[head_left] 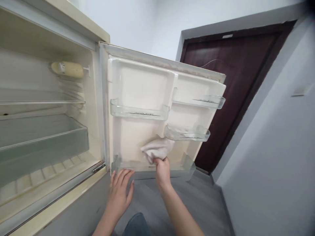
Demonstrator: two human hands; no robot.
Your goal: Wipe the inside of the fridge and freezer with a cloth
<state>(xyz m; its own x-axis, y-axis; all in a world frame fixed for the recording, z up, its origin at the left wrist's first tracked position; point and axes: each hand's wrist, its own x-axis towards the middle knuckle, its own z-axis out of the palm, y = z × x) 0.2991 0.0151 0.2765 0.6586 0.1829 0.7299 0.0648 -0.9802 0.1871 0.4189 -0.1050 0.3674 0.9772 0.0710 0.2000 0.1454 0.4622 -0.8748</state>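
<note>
A cloth (157, 148) is gripped in the right hand (162, 168), fingers clamped on its lower edge, and is pressed against the inner liner of the open fridge door (137, 85). The cloth sits just above the bottom bin (189, 165) and below the left bin (139, 112). The left hand (120, 191) is laid flat, fingers spread and holding nothing, against the door's lower edge beside the bottom bin. The fridge interior (44, 131) is seen at left with a glass shelf (41, 102) and a drawer (49, 141); a dark door (236, 91) stands behind.

Judgement on technique: the door is best kept braced by the flat hand so that it is not swung by the wiping pressure. Overlapping strokes are advised, with the cloth worked into the corner above the bottom bin, where grime would likely be trapped.
</note>
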